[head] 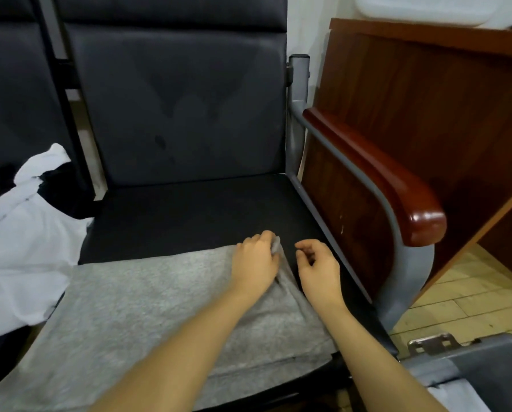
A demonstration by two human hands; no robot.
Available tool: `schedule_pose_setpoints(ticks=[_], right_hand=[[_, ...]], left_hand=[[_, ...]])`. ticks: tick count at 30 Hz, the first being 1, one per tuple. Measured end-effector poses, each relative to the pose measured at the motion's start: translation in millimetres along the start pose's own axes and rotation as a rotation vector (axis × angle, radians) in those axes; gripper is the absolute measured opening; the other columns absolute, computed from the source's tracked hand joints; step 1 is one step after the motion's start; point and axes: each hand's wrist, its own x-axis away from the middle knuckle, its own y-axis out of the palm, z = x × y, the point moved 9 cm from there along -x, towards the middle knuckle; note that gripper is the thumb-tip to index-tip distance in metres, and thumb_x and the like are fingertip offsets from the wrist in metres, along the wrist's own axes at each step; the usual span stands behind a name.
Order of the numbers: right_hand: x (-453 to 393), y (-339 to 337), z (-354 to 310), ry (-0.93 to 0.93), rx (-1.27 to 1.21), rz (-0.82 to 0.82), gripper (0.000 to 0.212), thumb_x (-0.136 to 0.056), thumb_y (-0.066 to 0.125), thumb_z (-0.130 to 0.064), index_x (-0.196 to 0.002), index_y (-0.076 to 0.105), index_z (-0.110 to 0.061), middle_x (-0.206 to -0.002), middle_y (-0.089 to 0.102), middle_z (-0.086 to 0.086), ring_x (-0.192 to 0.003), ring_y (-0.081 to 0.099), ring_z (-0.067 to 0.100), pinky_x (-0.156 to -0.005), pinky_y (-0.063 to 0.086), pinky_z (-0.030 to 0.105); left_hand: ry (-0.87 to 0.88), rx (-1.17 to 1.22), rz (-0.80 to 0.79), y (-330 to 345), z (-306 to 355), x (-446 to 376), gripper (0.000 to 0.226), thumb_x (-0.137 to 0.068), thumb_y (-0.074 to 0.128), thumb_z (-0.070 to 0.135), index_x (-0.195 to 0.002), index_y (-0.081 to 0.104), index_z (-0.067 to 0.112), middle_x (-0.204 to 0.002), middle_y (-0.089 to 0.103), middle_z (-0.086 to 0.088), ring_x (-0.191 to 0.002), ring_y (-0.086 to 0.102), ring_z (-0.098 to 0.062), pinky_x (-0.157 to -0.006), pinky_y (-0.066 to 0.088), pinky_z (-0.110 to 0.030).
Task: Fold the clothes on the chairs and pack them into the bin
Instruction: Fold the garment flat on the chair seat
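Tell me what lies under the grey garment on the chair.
The grey garment lies on the black chair seat, whose bare far half shows. The left hand pinches its far corner. Whatever is beneath the cloth itself is covered.

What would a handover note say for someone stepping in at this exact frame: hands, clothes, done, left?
Left hand: pinches the far right corner of the grey garment.
Right hand: fingers loosely curled beside that corner, holding nothing.
Grey garment: spread flat on the front of the black chair seat, apparently partly folded.
White garment: unfolded on the next chair to the left, dark clothing beneath it.
Grey bin: bottom right, something pale inside.
Left: finish the grey fold, pack it, then the rest.
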Motion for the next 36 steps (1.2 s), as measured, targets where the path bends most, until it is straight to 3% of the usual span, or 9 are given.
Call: schedule_pose_setpoints(ticks=[5, 8, 13, 18, 21, 24, 27, 31, 36], right_hand=[[-2.2, 21.6, -9.9, -0.058, 0.14, -0.149, 0.013, -0.088, 0.063, -0.024, -0.092, 0.058, -0.035, -0.09, 0.061, -0.016, -0.09, 0.055, 0.003, -0.092, 0.035, 0.032], [-1.0, 26.7, -18.3, -0.121, 0.326, -0.156, 0.008, -0.089, 0.061, -0.035, -0.097, 0.064, -0.035, -0.098, 0.059, -0.017, -0.096, 0.048, 0.004, -0.081, 0.019, 0.027], [-6.3, 29.9, -18.1, -0.113, 0.481, -0.139, 0.018, -0.09, 0.057, -0.047, -0.1, 0.064, -0.034, -0.102, 0.054, -0.017, -0.099, 0.042, 0.005, -0.074, 0.011, 0.026], [-10.3, 31.5, -17.0, -0.116, 0.464, -0.132, 0.005, -0.091, 0.059, -0.033, -0.089, 0.063, -0.034, -0.099, 0.053, -0.016, -0.098, 0.042, 0.007, -0.074, 0.012, 0.027], [-13.5, 21.2, -19.6, -0.115, 0.275, -0.041, 0.015, -0.088, 0.064, -0.026, -0.078, 0.06, -0.036, -0.088, 0.055, -0.016, -0.09, 0.045, 0.004, -0.076, 0.014, 0.027], [-18.5, 0.3, -19.6, -0.078, 0.089, 0.121, 0.015, -0.089, 0.062, -0.021, -0.078, 0.061, -0.03, -0.082, 0.06, -0.013, -0.085, 0.052, 0.004, -0.075, 0.015, 0.023], [-23.5, -2.4, -9.9, 0.012, 0.158, 0.149, 0.014, -0.094, 0.054, -0.018, -0.082, 0.053, -0.027, -0.076, 0.057, -0.009, -0.078, 0.053, 0.008, -0.072, 0.014, 0.024], [-26.4, 8.9, 6.7, 0.09, 0.328, 0.058, 0.011, -0.093, 0.051, -0.018, -0.086, 0.054, -0.026, -0.086, 0.055, -0.008, -0.086, 0.05, 0.011, -0.075, 0.018, 0.028], [-30.6, 23.3, -5.1, -0.02, 0.224, -0.088, 0.013, -0.09, 0.061, -0.024, -0.093, 0.059, -0.036, -0.09, 0.05, -0.014, -0.091, 0.043, 0.006, -0.072, 0.014, 0.026]], left_hand=[[0.007, 0.368, 0.106, -21.8, -22.2, 8.3, 0.023, -0.091, 0.06, 0.013, -0.113, 0.061, 0.021, -0.093, 0.057, 0.01, -0.085, 0.057, -0.004, -0.075, 0.047, -0.012], [0.052, 0.328, 0.126, -26.3, -34.9, 12.1, 0.015, -0.091, 0.06, 0.014, -0.104, 0.069, 0.015, -0.091, 0.058, 0.008, -0.082, 0.057, -0.004, -0.077, 0.047, -0.014], [0.088, 0.154, 0.111, -24.3, -43.1, 7.0, 0.022, -0.093, 0.057, 0.02, -0.11, 0.07, 0.015, -0.093, 0.062, 0.003, -0.084, 0.06, -0.013, -0.086, 0.043, -0.029], [0.092, 0.127, 0.121, -26.4, -40.8, -4.6, 0.021, -0.094, 0.056, 0.02, -0.109, 0.07, 0.016, -0.093, 0.062, 0.003, -0.083, 0.059, -0.012, -0.085, 0.038, -0.026], [0.09, 0.176, 0.139, -29.8, -38.9, -10.7, 0.019, -0.094, 0.056, 0.02, -0.106, 0.071, 0.017, -0.093, 0.062, 0.004, -0.082, 0.059, -0.011, -0.086, 0.036, -0.022], [0.078, 0.344, 0.171, -32.7, -38.9, -14.9, 0.016, -0.092, 0.059, 0.019, -0.102, 0.071, 0.018, -0.089, 0.061, 0.01, -0.082, 0.059, -0.008, -0.086, 0.045, -0.028], [0.054, 0.508, 0.085, -27.2, -33.5, -18.8, 0.017, -0.092, 0.059, 0.018, -0.105, 0.07, 0.018, -0.092, 0.06, 0.014, -0.087, 0.059, -0.001, -0.083, 0.049, -0.021], [0.208, 0.256, -0.052, -4.2, -17.7, -13.4, 0.027, -0.097, 0.05, 0.028, -0.12, 0.062, 0.022, -0.108, 0.058, 0.012, -0.101, 0.053, -0.005, -0.091, 0.038, -0.022], [0.261, 0.03, 0.004, 3.9, -24.0, -5.8, 0.029, -0.097, 0.05, 0.028, -0.123, 0.062, 0.021, -0.119, 0.06, 0.008, -0.107, 0.052, -0.011, -0.087, 0.031, -0.023]])
